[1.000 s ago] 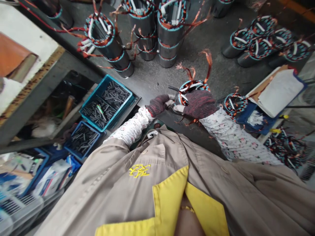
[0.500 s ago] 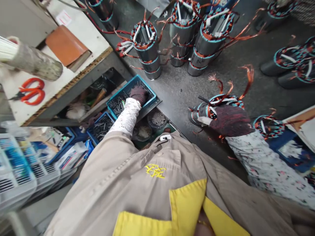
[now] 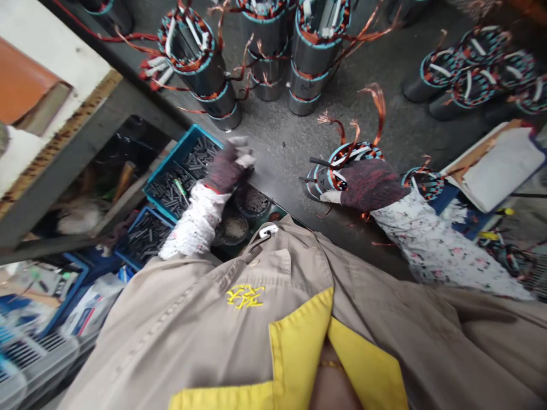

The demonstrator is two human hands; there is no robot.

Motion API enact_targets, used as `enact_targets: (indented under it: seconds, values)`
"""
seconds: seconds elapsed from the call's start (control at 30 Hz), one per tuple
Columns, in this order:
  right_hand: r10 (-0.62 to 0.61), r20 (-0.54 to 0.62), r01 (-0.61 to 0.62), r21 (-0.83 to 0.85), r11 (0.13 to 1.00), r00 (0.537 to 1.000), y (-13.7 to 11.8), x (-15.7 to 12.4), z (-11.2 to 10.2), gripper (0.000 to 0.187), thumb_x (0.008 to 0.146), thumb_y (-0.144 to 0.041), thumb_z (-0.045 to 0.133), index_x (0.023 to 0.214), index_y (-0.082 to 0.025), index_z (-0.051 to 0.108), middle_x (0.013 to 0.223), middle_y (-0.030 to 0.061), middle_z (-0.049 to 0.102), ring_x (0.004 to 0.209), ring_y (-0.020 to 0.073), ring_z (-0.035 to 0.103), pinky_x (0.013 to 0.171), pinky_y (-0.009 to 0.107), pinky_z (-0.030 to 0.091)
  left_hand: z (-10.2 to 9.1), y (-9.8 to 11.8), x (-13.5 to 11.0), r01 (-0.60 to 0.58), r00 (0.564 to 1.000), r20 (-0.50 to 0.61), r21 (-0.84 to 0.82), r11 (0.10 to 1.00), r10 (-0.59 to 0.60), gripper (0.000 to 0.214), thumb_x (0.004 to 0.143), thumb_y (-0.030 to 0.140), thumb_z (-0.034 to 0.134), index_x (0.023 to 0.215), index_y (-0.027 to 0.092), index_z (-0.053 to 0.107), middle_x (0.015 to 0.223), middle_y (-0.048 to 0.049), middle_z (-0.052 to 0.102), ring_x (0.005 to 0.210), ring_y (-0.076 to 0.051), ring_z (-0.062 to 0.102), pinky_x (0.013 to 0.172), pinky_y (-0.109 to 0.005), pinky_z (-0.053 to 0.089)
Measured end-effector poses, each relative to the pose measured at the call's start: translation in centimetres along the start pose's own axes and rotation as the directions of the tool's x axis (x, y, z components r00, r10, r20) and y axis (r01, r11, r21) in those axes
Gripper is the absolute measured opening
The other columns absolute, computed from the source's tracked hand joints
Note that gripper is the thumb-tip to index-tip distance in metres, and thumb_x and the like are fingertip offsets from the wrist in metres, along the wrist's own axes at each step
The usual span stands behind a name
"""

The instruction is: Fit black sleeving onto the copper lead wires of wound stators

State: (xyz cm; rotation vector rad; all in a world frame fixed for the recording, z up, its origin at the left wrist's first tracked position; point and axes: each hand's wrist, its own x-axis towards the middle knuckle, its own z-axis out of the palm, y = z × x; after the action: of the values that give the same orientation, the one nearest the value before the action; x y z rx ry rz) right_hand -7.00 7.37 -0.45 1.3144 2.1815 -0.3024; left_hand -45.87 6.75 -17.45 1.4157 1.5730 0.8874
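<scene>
My right hand [image 3: 370,185], in a dark red glove with pale fingertips, is wrapped round a motor stator [image 3: 313,181]. Loose copper leads rise from its blue-edged windings, and a dark stick-like piece [image 3: 321,163] juts out at its left. My left hand [image 3: 226,166], gloved alike, hovers at the right edge of a blue bin [image 3: 164,163] of short dark pieces. Its fingers are curled together; whatever lies in them, if anything, is hidden. Among the dark pieces lies a slim green-and-white tool [image 3: 180,188].
Stacked stators [image 3: 216,97] stand at the back, with more stators [image 3: 440,71] at the right. A second bin [image 3: 147,236] of dark pieces and round tubs [image 3: 252,200] sit near my lap. A bench edge [image 3: 81,128] borders the left. White papers [image 3: 496,162] lie at right.
My left hand has come up out of the blue bin and moved to its right edge. My right hand keeps its hold on the stator. The whole view has shifted.
</scene>
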Motion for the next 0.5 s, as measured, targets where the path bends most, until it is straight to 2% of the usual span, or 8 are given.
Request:
enact_targets:
  seconds: [0.03, 0.1, 0.2, 0.27, 0.37, 0.43, 0.5]
  values:
    - [-0.024, 0.005, 0.024, -0.012, 1.000, 1.000, 0.2, 0.0, -0.1, 0.057, 0.121, -0.056, 0.085, 0.162, -0.017, 0.091, 0.160, 0.0250, 0.090, 0.144, 0.0449, 0.086, 0.118, 0.051, 0.063, 2.5, 0.6, -0.5, 0.062, 0.993, 0.103, -0.109, 0.992, -0.051, 0.079, 0.098, 0.077, 0.102, 0.154, 0.027, 0.079, 0.119, -0.0034, 0.090, 0.104, -0.026, 0.081, 0.107, -0.054, 0.075]
    - [-0.062, 0.010, 0.062, -0.030, 0.998, 0.998, 0.5, 0.0, -0.2, 0.058, 0.120, -0.055, 0.086, 0.166, -0.018, 0.090, 0.161, 0.0243, 0.090, 0.148, 0.0465, 0.084, 0.123, 0.054, 0.063, 7.3, 1.7, -1.5, 0.199, 0.953, 0.271, -0.221, 0.955, -0.136, 0.064, 0.099, 0.071, 0.103, 0.138, 0.022, 0.086, 0.108, -0.0044, 0.090, 0.098, -0.024, 0.081, 0.100, -0.046, 0.072]
    - [-0.063, -0.002, 0.063, -0.029, 0.998, 0.998, 0.9, 0.2, 0.2, 0.065, 0.120, -0.053, 0.086, 0.174, -0.017, 0.086, 0.167, 0.0252, 0.088, 0.153, 0.0484, 0.083, 0.127, 0.057, 0.063, 12.5, 2.5, -2.2, 0.385, 0.885, 0.379, -0.267, 0.883, -0.271, 0.046, 0.104, 0.063, 0.100, 0.122, 0.021, 0.088, 0.092, -0.0008, 0.086, 0.092, -0.021, 0.076, 0.097, -0.040, 0.067]
    - [-0.051, -0.016, 0.051, -0.017, 0.999, 0.999, 1.1, 0.4, 0.7, 0.067, 0.120, -0.055, 0.087, 0.174, -0.015, 0.087, 0.167, 0.0253, 0.088, 0.152, 0.0485, 0.085, 0.126, 0.056, 0.064, 14.1, 2.4, -2.2, 0.452, 0.860, 0.390, -0.280, 0.847, -0.330, 0.044, 0.105, 0.059, 0.101, 0.120, 0.021, 0.088, 0.089, 0.0011, 0.085, 0.094, -0.020, 0.075, 0.099, -0.036, 0.065]
    - [-0.058, -0.038, 0.058, -0.003, 0.998, 0.998, 1.5, 0.7, 1.5, 0.067, 0.118, -0.057, 0.087, 0.171, -0.017, 0.089, 0.165, 0.0235, 0.089, 0.148, 0.0481, 0.087, 0.122, 0.055, 0.066, 14.8, 2.2, -1.9, 0.477, 0.851, 0.409, -0.337, 0.812, -0.331, 0.041, 0.104, 0.056, 0.102, 0.120, 0.022, 0.087, 0.099, -0.0008, 0.092, 0.103, -0.021, 0.077, 0.105, -0.036, 0.066]
    - [-0.070, -0.052, 0.070, 0.001, 0.998, 0.996, 1.7, 0.9, 2.0, 0.067, 0.116, -0.059, 0.089, 0.170, -0.018, 0.090, 0.165, 0.0229, 0.090, 0.146, 0.0479, 0.087, 0.120, 0.055, 0.066, 15.0, 2.1, -1.8, 0.432, 0.865, 0.415, -0.330, 0.839, -0.283, 0.037, 0.106, 0.054, 0.099, 0.122, 0.023, 0.087, 0.111, -0.0032, 0.096, 0.112, -0.024, 0.080, 0.112, -0.039, 0.067]
    - [-0.081, -0.063, 0.081, 0.000, 0.997, 0.995, 1.9, 1.1, 2.3, 0.065, 0.115, -0.060, 0.089, 0.165, -0.018, 0.092, 0.161, 0.0226, 0.091, 0.141, 0.0475, 0.088, 0.118, 0.054, 0.066, 15.4, 2.3, -1.7, 0.287, 0.910, 0.365, -0.210, 0.935, -0.198, 0.032, 0.107, 0.052, 0.096, 0.120, 0.024, 0.088, 0.120, -0.0051, 0.098, 0.123, -0.029, 0.082, 0.122, -0.044, 0.066]
